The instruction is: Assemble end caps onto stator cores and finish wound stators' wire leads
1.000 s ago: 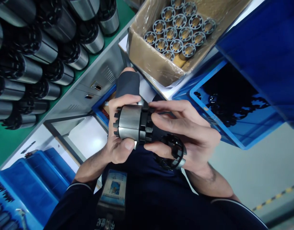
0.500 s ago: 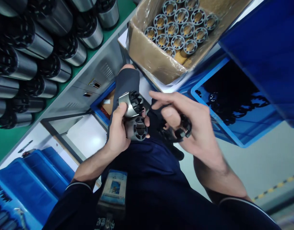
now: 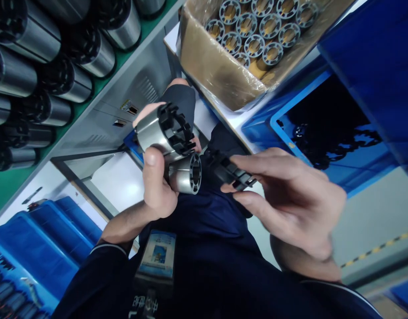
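Note:
My left hand [image 3: 159, 184] is closed around two metal stator cores. The upper stator core [image 3: 153, 133] has a black toothed plastic ring [image 3: 175, 128] on its right end. Just below it, the second stator core [image 3: 184, 176] shows a bare slotted end facing right. Between the thumb and fingers of my right hand [image 3: 286, 195] is a separate black plastic end ring [image 3: 232, 170], seen nearly edge-on. A small gap lies between this ring and the bare end of the lower core.
A cardboard box [image 3: 220, 75] lined with plastic film holds several bare cores. Behind my right hand, a blue bin [image 3: 280, 119] contains black plastic parts. Several ringed cores [image 3: 100, 57] stand on the green bench top [image 3: 124, 60]. Blue trays [image 3: 47, 248] are at lower left.
My left hand has lifted and turned the cores, which look larger now. My right hand has shifted right and turned, bringing the black ring from a loose hold to its fingertips.

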Demonstrator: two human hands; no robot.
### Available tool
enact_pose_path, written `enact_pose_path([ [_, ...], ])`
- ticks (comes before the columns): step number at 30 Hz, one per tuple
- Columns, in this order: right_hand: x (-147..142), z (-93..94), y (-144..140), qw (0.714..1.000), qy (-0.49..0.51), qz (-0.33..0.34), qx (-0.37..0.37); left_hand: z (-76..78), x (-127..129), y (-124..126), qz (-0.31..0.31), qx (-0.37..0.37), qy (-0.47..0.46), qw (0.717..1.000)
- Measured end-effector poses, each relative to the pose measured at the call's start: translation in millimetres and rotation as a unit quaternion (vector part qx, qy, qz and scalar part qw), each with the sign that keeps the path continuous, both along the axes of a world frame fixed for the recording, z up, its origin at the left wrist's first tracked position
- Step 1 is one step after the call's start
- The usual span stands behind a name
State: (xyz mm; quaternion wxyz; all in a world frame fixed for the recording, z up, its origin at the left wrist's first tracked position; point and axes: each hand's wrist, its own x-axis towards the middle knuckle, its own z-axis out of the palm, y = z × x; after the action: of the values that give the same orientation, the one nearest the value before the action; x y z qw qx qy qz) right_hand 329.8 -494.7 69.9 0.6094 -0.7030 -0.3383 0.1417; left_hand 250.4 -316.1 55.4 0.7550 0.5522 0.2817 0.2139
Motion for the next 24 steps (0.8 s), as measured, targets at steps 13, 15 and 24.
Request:
enact_pose_path([
  [13, -25, -30.6, 29, 0.998, -0.048, -0.031, 0.038, -7.1, -5, 2, 0.071, 0.069, 0.080, 0.992],
  [15, -20, -31.3, 28, 0.997, -0.048, -0.004, 0.059, -9.4, -2, 4, 0.014, 0.090, 0.080, 0.993],
  [24, -19, -30.9, 33, 0.996, -0.027, 0.000, 0.085, -22.7, -8, 0, 0.028, -0.020, 0.072, 0.997],
])
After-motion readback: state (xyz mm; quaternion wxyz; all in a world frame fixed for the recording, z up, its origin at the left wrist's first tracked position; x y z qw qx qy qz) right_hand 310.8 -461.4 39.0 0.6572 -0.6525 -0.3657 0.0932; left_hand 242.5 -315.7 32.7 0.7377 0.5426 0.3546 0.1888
